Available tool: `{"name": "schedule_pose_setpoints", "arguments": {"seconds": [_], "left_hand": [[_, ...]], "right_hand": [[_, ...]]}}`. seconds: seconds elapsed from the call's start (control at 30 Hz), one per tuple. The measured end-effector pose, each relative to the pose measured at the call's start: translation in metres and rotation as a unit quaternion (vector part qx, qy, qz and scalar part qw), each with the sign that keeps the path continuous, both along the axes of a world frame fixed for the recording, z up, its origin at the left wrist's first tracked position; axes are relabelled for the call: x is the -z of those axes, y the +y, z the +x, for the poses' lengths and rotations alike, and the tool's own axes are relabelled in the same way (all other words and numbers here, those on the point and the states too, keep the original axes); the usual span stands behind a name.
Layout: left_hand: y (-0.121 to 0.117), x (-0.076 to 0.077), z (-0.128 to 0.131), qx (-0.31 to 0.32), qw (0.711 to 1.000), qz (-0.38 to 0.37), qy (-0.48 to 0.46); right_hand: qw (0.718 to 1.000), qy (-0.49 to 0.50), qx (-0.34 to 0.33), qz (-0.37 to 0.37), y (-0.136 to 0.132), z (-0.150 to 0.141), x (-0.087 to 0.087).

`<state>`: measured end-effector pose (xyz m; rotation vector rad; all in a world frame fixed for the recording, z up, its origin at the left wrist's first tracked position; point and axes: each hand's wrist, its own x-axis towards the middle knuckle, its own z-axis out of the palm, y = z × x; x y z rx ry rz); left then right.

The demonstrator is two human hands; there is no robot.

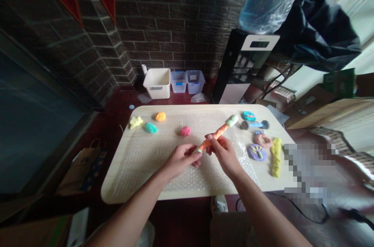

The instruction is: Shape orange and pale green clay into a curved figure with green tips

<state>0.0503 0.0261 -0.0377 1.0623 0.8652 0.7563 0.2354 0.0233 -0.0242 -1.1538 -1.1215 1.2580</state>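
Above the middle of the table I hold an orange clay stick (219, 131) with a pale green lump at its upper end and a small green tip at its lower end. My right hand (220, 149) grips the orange middle between thumb and fingers. At the lower end, my left hand (185, 156) pinches the green tip. The stick tilts up toward the right. Just behind my hands a red clay lump (185, 131) rests on the bubble wrap (152, 161). Farther left lie a teal lump (151, 127), an orange lump (160, 116) and a pale yellow piece (136, 122).
Along the right of the table (175, 195) are a teal disc (249, 115), a blue-and-grey dumbbell shape (255, 125), a pinkish ring (263, 140), a purple disc (257, 152) and a yellow strip (276, 157). A water dispenser (233, 71) and bins (157, 83) stand behind.
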Motion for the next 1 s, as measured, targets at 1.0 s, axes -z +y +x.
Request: {"name": "schedule_pose_setpoints", "arguments": {"seconds": [1.0], "left_hand": [[-0.001,-0.001,0.014,-0.135,0.985,0.107,0.031]], "right_hand": [[0.994,0.106,-0.036,-0.012,0.001,0.009,0.009]]}}
